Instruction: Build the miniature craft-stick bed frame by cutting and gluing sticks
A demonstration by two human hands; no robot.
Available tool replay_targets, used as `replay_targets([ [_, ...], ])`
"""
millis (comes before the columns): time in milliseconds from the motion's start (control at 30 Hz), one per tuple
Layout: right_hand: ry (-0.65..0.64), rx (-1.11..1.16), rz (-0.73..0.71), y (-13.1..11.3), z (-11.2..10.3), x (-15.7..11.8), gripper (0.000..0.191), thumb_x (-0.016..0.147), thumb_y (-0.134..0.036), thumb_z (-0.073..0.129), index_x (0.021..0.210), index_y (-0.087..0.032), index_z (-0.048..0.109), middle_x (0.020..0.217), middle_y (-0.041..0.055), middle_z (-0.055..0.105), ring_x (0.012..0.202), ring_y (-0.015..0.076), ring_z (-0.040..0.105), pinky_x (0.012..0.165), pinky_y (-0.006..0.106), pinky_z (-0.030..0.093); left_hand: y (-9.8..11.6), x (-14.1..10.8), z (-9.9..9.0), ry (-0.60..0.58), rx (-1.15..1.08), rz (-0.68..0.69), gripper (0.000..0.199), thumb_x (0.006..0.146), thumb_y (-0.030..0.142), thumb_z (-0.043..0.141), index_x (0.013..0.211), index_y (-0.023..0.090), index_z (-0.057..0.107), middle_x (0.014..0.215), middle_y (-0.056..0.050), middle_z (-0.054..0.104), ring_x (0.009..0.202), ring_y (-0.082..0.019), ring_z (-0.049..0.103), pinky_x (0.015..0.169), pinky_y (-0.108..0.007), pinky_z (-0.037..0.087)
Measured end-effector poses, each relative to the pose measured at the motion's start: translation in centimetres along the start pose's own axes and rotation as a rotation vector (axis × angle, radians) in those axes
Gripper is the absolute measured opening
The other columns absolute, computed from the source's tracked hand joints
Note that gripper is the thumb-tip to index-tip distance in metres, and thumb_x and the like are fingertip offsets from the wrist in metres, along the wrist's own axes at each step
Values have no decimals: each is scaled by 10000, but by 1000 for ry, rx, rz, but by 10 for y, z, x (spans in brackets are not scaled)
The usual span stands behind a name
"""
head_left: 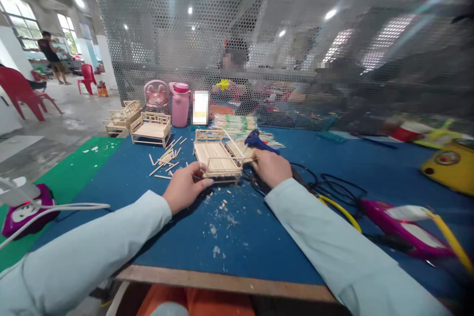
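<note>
A small bed-like model made of wooden sticks (218, 155) stands on the blue table in front of me, with a railed back and a slatted top. My left hand (188, 185) is closed on its near left corner, thumb and fingers pinching the frame. At its right end, my right hand (273, 168) has its fingers curled together beside the frame and a flat wooden piece (237, 149). What those fingers hold is hidden. Just behind my right hand lies a blue glue gun (259, 141). Loose short sticks (167, 157) are scattered left of the model.
Finished-looking stick models (151, 129) stand at the back left. Behind are a pink bottle (180, 106), a phone (200, 107) and bundled sticks (235, 122). Black cables (333, 185) and a purple power strip (407, 229) lie right. People sit beyond a perforated screen (166, 44).
</note>
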State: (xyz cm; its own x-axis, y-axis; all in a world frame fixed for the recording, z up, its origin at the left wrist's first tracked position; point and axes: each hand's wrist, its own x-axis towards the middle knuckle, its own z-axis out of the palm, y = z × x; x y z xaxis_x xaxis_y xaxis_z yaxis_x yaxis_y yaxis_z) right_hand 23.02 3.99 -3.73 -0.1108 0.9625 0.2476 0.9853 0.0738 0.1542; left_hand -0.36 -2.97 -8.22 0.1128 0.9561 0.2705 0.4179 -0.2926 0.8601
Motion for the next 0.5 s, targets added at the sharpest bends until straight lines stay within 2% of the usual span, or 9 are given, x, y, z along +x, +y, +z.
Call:
replay_targets([
  [133, -4, -1, 56, 3, 2, 5, 229, 881, -208, 426, 949, -164, 640, 999, 138, 704, 928, 233, 661, 679, 281, 424, 3, -3, 1, -20, -18, 0, 249, 750, 278, 651, 965, 181, 570, 787, -22, 643, 702, -154, 617, 705, -296, 487],
  [300, -15, 18, 62, 5, 1, 2, 236, 845, -150, 439, 973, -174, 636, 1034, 124, 704, 973, 233, 655, 680, 274, 427, 9, -5, -1, -74, -79, -18, 519, 751, 276, 650, 1208, 156, 437, 844, -26, 618, 678, -137, 620, 688, -292, 507],
  [400, -15, 35, 81, 5, -4, -2, 261, 815, -134, 459, 1005, -175, 634, 1009, 131, 713, 959, 242, 663, 666, 275, 426, 10, -5, -2, -75, -66, -20, 506, 744, 260, 655, 1190, 146, 443, 847, -29, 613, 686, -138, 622, 697, -299, 512],
  [500, 12, 58, 116, 3, -10, -7, 357, 812, -150, 453, 1144, -170, 582, 975, 145, 719, 911, 254, 677, 643, 287, 421, 8, -4, -3, -77, -7, 37, 360, 743, 249, 661, 1062, 161, 519, 830, -27, 623, 726, -147, 618, 736, -311, 506],
])
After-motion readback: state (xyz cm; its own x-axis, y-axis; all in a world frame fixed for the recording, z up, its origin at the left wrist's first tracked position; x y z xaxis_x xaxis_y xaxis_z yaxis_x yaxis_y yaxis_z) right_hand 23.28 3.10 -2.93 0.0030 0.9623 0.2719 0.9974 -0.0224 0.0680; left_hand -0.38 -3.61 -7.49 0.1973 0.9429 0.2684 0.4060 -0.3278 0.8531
